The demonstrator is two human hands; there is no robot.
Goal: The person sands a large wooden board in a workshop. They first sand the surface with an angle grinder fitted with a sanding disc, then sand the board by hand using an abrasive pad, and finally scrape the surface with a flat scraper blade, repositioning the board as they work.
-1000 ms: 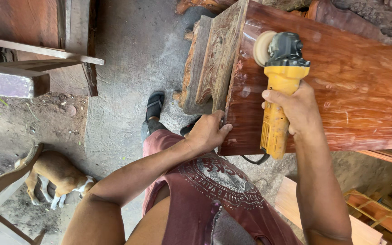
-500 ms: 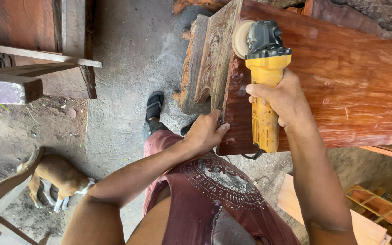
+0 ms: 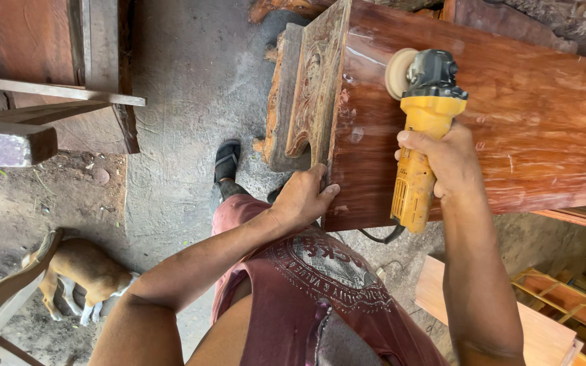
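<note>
On the reddish slab (image 3: pixel 510 115), the sander (image 3: pixel 420 122) lies with its pale disc (image 3: pixel 397 73) flat against the wood near the slab's left edge. The right hand (image 3: pixel 445 159) is clenched around the yellow body. The left hand (image 3: pixel 303 200) rests spread on the slab's near corner, fingers pressing the wood beside the carved panel (image 3: pixel 317 81) that runs down its side; it grips nothing.

The disc sits close to that edge. If it runs over the corner, it may catch and jerk the tool sideways, or round off the edge and scar the carving just beyond it. One hand alone on the body gives little hold against such a kick.

The left hand lies on the same face, below the disc and not far from it, so a slip toward the person could bring the spinning pad onto the fingers.

The cord (image 3: pixel 381 237) hangs from the tool's tail across the slab's near edge, by the person's waist; it could snag there and tug the tool off line.

The foot (image 3: pixel 226 163) wears an open sandal on the floor (image 3: pixel 184 102) below the slab, bare to anything dropped. A dog (image 3: pixel 86 274) lies near on the ground, well apart from the tool.
</note>
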